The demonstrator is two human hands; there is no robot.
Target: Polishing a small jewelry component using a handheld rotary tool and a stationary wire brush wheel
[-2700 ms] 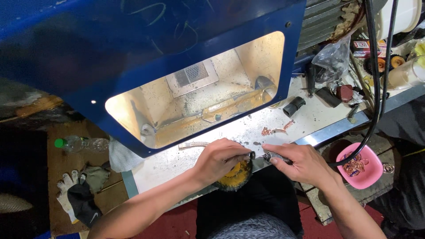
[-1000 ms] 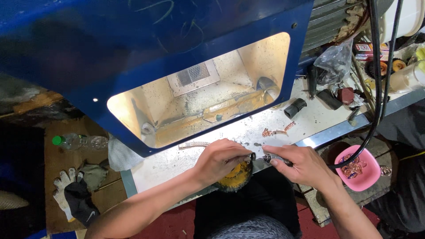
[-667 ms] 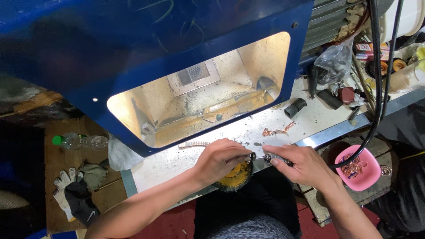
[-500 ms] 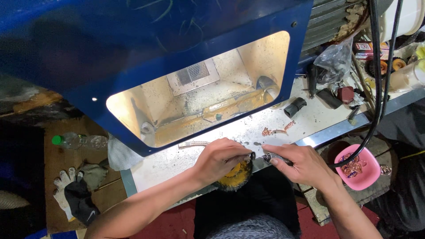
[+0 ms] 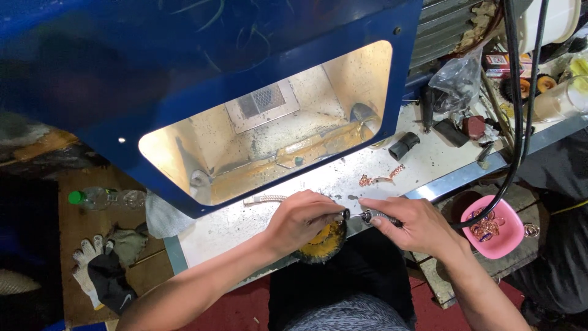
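Both hands meet at the near table (image 5: 257, 224) edge: the left hand (image 5: 303, 217) pinches a small piece against a yellow brush wheel (image 5: 324, 240), and the right hand (image 5: 416, 224) grips a metal handpiece (image 5: 376, 216).

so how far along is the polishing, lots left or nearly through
In hand: the left hand pinches a small piece against the tip of the rotary handpiece that the right hand holds, over a yellow brush wheel. A pink bowl holds coppery rings, and a few coppery pieces lie on the bench. Which of them are finished cannot be told, so neither can what is left.
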